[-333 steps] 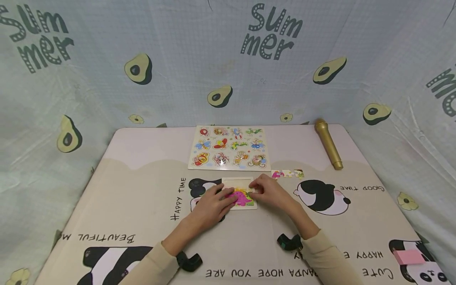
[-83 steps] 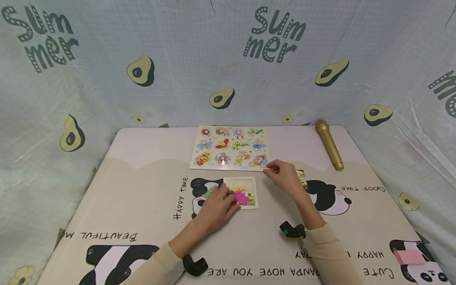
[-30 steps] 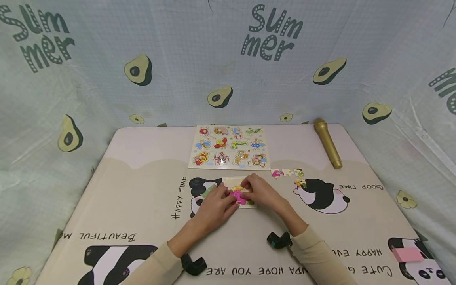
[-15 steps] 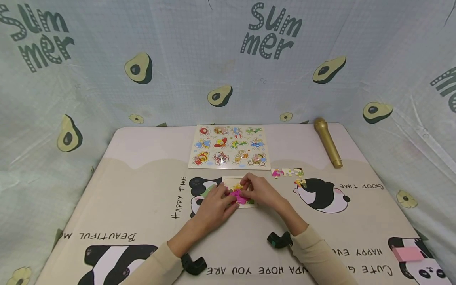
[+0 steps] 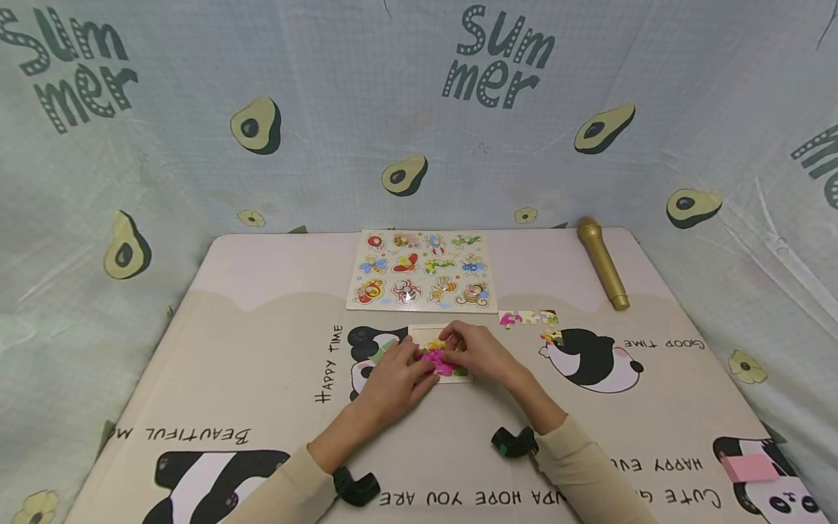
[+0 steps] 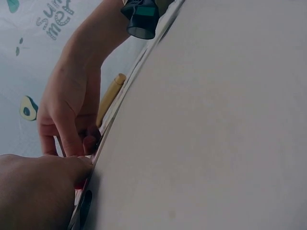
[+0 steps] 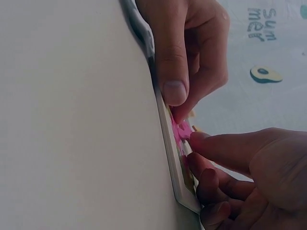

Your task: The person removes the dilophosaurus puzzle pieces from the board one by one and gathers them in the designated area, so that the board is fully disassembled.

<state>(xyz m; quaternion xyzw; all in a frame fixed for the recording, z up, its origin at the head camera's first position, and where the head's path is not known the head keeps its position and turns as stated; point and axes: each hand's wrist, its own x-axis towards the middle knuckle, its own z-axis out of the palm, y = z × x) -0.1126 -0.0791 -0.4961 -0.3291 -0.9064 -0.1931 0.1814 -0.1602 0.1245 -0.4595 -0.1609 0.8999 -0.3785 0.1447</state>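
A small framed jigsaw board (image 5: 422,330) with a pink and yellow picture lies mid-table in the head view. My left hand (image 5: 396,378) rests on its left side, the fingertips touching the board near pink pieces. From the right, my right hand (image 5: 481,353) pinches a pink jigsaw piece (image 7: 184,130) over the board; the right wrist view shows this piece tilted up at the fingertips. Whether it touches the pieces beneath is hard to tell. Loose jigsaw pieces (image 5: 527,318) lie in a row beyond my right hand, with a yellowish piece (image 5: 552,338) just below them.
A larger board with insect pictures (image 5: 419,273) lies behind the small one. A gold microphone (image 5: 604,263) is at the back right, a pink block (image 5: 751,469) at the front right. A green piece (image 5: 385,351) lies left of the small board. Dark wrist cameras (image 5: 513,442) hang below both wrists.
Since about three seconds ago, my right hand has come down and left from beside the insect board to the jigsaw board. Over the last second both hands stay almost still.
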